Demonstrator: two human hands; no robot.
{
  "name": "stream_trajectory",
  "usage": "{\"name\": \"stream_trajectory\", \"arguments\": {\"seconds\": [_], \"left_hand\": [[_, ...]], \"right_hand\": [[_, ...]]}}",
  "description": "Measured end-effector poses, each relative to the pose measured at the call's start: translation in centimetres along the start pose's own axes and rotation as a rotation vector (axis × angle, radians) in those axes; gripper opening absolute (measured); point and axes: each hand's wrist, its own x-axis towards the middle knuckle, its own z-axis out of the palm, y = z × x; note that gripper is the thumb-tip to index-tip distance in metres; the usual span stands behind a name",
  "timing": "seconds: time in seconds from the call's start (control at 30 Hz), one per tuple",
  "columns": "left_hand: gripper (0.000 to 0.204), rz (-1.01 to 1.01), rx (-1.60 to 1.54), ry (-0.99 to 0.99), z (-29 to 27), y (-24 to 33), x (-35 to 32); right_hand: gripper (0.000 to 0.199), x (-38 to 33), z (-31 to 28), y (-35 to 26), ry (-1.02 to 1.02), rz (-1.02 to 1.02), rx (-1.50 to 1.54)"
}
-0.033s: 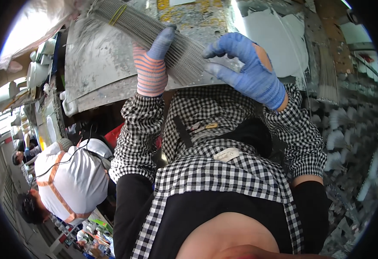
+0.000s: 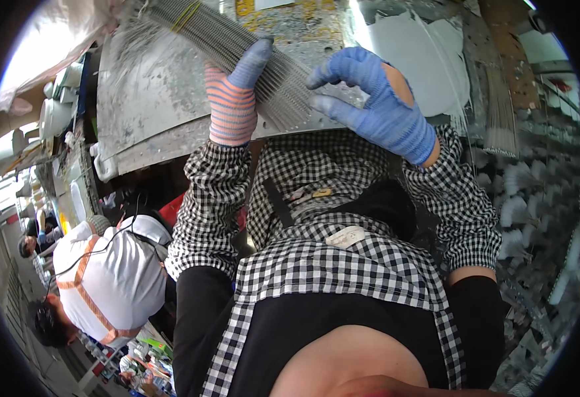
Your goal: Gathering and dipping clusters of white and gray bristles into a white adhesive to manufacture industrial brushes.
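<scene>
No movement noted since the earlier frame: both hands hold the same positions. The left hand (image 2: 234,99), in a pink striped glove with blue fingertips, has its grip closed around a bundle of thin grey rods (image 2: 250,56) lying slantwise on the stained grey table (image 2: 144,99). The right hand (image 2: 376,106), blue-gloved, rests fingers spread on the bundle's lower end, not clenched. A person in a white shirt (image 2: 114,278) bends nearby, lower left.

— Where's the wire bundle (image 2: 237,49)?
— On the bench (image 2: 151,106), slanting from far left toward the middle. Left hand (image 2: 234,99) lies on it, right hand (image 2: 376,106) just right, touching its end.
— Anyone else?
— A person (image 2: 104,278), lower left, below the bench.
</scene>
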Motion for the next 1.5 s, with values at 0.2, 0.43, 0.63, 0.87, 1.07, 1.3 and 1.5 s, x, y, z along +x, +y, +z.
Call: {"name": "stream_trajectory", "arguments": {"seconds": [0.2,0.43,0.63,0.87,1.07,1.3,1.5], "left_hand": [[0.031,-0.048,-0.028,-0.142,4.5,1.8,1.4],[0.039,0.252,-0.039,-0.301,6.8,4.5,0.3],[0.044,0.376,0.024,-0.273,6.4,5.0,-1.8],[0.048,0.344,0.048,-0.256,6.6,5.2,-3.3],[0.051,0.329,-0.059,-0.279,6.2,4.9,-3.5],[0.053,0.322,-0.101,-0.289,6.1,4.8,-3.7],[0.052,0.344,-0.083,-0.296,6.2,5.4,-4.1]], "right_hand": [[0.031,-0.8,-2.9,0.4,0.098,0.113,-0.084],[0.027,-12.8,-9.1,-2.6,0.198,0.388,-0.36],[0.029,-21.9,-11.7,0.0,0.259,0.638,-1.037],[0.036,-27.5,-9.3,4.2,0.251,0.852,-1.12],[0.03,-27.3,-9.8,4.8,0.404,1.02,-0.503],[0.028,-28.9,-9.2,3.5,0.546,0.766,-0.632],[0.026,-30.0,-8.2,4.4,0.469,0.951,-0.678]]}}
